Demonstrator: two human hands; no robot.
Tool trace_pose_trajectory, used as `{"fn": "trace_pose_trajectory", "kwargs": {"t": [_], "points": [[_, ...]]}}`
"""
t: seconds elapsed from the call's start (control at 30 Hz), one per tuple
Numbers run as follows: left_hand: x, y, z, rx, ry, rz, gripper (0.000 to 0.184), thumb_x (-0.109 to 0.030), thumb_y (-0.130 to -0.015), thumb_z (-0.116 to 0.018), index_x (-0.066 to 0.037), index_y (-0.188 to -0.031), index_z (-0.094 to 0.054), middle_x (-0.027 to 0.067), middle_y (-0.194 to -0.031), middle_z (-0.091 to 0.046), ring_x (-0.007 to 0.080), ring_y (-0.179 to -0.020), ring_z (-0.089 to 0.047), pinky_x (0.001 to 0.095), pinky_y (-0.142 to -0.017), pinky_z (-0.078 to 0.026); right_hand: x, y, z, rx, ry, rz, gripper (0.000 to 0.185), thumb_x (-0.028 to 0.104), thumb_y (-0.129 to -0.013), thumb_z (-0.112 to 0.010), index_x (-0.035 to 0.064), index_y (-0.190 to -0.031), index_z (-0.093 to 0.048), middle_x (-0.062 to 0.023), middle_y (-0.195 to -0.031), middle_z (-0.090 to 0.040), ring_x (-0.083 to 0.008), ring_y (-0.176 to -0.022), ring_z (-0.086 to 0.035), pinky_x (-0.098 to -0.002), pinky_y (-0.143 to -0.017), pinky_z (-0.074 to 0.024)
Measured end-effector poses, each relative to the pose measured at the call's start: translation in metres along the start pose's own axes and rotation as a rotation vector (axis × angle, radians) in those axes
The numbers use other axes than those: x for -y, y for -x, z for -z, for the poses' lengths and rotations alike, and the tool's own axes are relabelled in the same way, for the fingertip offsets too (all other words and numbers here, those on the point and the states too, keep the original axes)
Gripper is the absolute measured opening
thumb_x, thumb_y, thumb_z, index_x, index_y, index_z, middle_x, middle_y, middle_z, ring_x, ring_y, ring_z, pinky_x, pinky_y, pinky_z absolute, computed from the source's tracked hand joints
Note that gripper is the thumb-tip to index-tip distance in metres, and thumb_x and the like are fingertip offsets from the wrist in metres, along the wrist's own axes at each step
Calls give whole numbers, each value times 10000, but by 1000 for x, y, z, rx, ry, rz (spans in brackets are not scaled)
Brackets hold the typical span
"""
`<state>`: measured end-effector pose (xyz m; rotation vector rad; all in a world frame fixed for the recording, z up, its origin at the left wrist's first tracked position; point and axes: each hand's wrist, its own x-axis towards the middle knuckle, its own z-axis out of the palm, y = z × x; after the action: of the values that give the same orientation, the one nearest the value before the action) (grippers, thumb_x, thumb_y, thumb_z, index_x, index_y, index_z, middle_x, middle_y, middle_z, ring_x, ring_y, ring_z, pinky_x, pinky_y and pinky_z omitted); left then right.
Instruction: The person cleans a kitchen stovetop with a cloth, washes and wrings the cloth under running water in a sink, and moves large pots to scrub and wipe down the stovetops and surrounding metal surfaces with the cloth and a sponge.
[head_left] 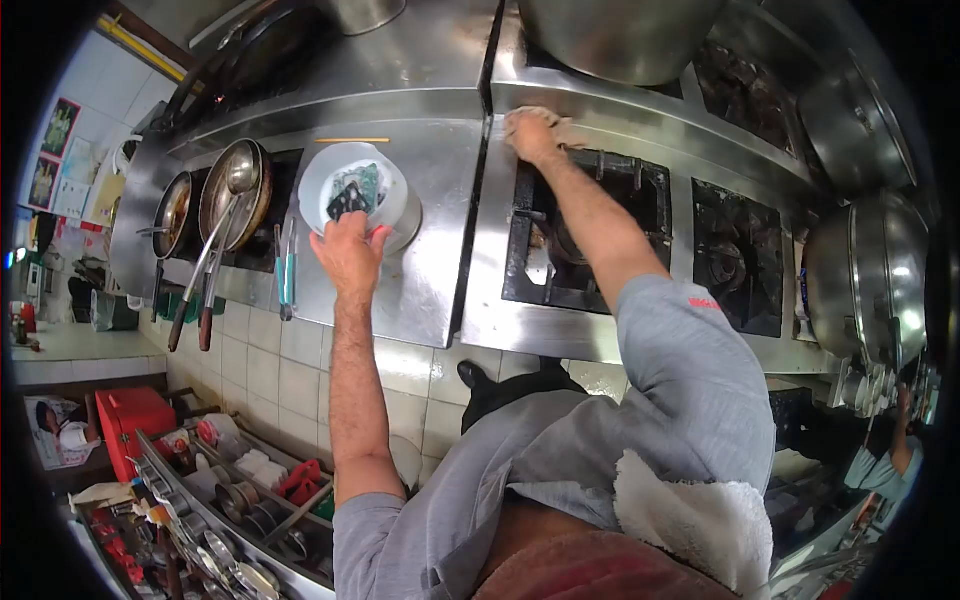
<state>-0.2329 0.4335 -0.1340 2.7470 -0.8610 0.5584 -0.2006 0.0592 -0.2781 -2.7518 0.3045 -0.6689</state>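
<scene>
My left hand [350, 250] reaches to the near rim of a white bucket [408, 215] on the steel counter. Its fingers are curled at a dark object [348, 200] inside, beside a greenish, crumpled item [368, 180]; the exact grip is partly hidden. My right hand [535, 133] presses a beige cloth [568, 133] against the steel ledge behind the black-grated burner [590, 225]. The cloth sticks out on both sides of the fingers.
Pans [255, 215] with long-handled ladles [240, 175] stand on the left burners. Teal-handled tools [287, 265] lie at the counter's left. Large steel pots [865, 270] are at the right, another [620, 35] behind. A person's arm [903, 425] shows at far right.
</scene>
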Motion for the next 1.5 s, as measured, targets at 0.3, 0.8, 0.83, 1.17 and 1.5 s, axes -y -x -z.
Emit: {"fn": "trace_pose_trajectory", "kwargs": {"t": [0.3, 0.8, 0.83, 1.17, 1.5], "points": [[17, 9, 2, -6, 66, -98, 350, -268, -705, -715, -139, -997, -571, 28, -975, -547, 241, -959, -508, 559, -922, -326, 200, 182, 58, 174, -283, -26, 265, 137, -749, -594, 42, -995, -561, -193, -982, -537, -322, -933, -537, -423, -774, -443], [58, 141, -3, 43, 710, -28, 606, -105, -725, -711, -28, -1263, -442, 178, -1309, -370, 371, -1213, -331, 457, -1006, -303, 222, 314, 120, 322, -120, -157, 382, 117, -768, -578, 88, -1147, -544, -144, -1129, -530, -324, -1052, -515, -408, -871, -438], [59, 151, -9, 41, 714, -22, 606, -105, -725, -711, -28, -1263, -442, 178, -1309, -370, 371, -1213, -331, 457, -1006, -303, 238, 301, 108, 314, -178, -112, 383, 127, -770, -576, 99, -1150, -539, -141, -1115, -523, -326, -1043, -512, -405, -860, -440], [138, 258, -42, -119, 816, 673, 443, -115, -778, -669, -39, -1183, -505, 141, -1182, -482, 256, -1037, -505, 359, -851, -438, 240, 223, 69, 649, -1016, -527, 248, 6, -796, -517, -1, -1031, -597, -98, -989, -622, -160, -861, -601, -272, -778, -486], [228, 626, -101, 792, 339, 527, 217, -304, -889, -506, -137, -957, -628, 51, -612, -518, 174, -539, -515, 397, -555, -431, 160, 175, 95, -5, -2426, -509, 341, 297, -914, -411, 29, -1071, -551, -121, -1072, -581, -274, -1000, -569, -447, -914, -451]]}}
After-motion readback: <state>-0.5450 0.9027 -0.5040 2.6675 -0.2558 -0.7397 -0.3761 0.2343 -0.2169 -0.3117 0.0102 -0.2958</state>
